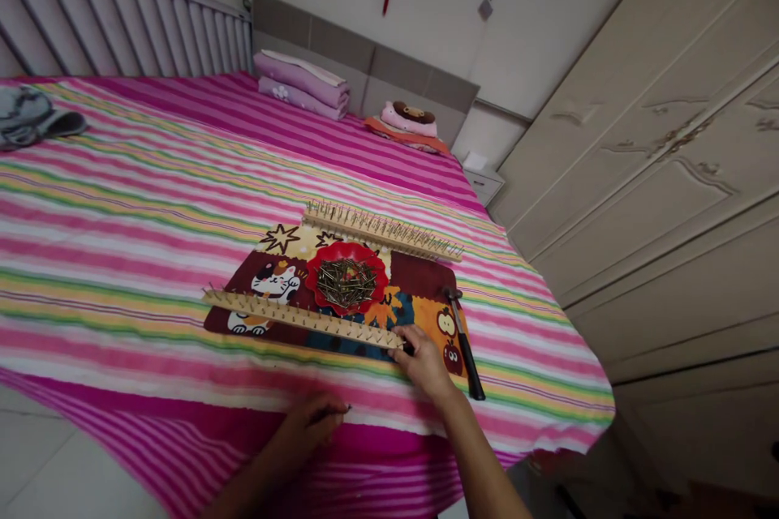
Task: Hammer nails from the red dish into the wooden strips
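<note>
A long wooden strip [304, 316] studded with nails lies across a cartoon-print mat [419, 276] on the striped bedspread. My right hand [423, 361] grips the strip's right end with closed fingers. My left hand [316, 422] rests near the bed's front edge, fingers pinched on a thin dark nail [341, 410]. A red dish [346, 280] heaped with nails sits on the mat behind the strip. A second nail-studded strip [383, 231] lies at the mat's far edge. A black-handled hammer [463, 340] lies just right of my right hand.
The striped bedspread [134, 203] covers a wide bed. Folded purple bedding [301, 85] and a pink plush toy [409, 120] lie by the headboard. A grey garment [27, 117] sits at far left. A cream wardrobe [669, 178] stands close on the right.
</note>
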A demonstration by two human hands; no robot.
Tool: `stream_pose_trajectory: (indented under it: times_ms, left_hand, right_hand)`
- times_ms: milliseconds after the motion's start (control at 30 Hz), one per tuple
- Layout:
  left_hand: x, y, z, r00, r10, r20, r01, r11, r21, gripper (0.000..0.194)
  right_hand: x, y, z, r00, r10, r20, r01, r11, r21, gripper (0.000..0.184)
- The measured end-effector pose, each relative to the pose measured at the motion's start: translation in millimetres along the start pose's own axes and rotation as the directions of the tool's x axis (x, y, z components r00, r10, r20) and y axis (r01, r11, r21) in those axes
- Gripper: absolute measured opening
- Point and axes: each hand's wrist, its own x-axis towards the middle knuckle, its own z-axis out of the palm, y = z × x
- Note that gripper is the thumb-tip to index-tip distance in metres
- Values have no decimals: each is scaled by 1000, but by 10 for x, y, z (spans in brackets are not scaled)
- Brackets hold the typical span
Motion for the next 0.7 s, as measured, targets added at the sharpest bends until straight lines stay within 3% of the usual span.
stream_pose_trajectory:
  times_ms: [67,133,233,300,467,533,700]
  left_hand:
    - [4,41,-124,996,-83,-18,78,976,-201,39]
    - [-10,115,-308,983,-146,-111,88,908,-410,45]
    - [-54,270,-616,935,-266,-236,49,753,-656,49]
    - [-86,384,-780,912,-305,-275,-3,665,-747,40]
    - [-99,706,-1045,826,-400,-397,-136,541,-830,25]
    - [-29,903,-1166,798,-400,-451,-185,550,-815,27]
    - [455,1541,-1526,812,-260,-522,-254,649,-717,35]
  right_hand:
    - [-51,-97,-94,999,-33,26,32,999,38,22]
    - [-125,-207,-203,998,-49,45,45,996,74,20]
    - [-247,-349,-366,998,-32,56,25,994,108,19]
    - [-316,-399,-454,997,-25,68,17,993,117,20]
    - [-350,-297,-596,1000,-1,25,-2,994,109,24]
    - [-257,-190,-651,999,29,-21,-26,991,134,26]
    - [315,79,-792,983,124,-139,-77,951,301,33]
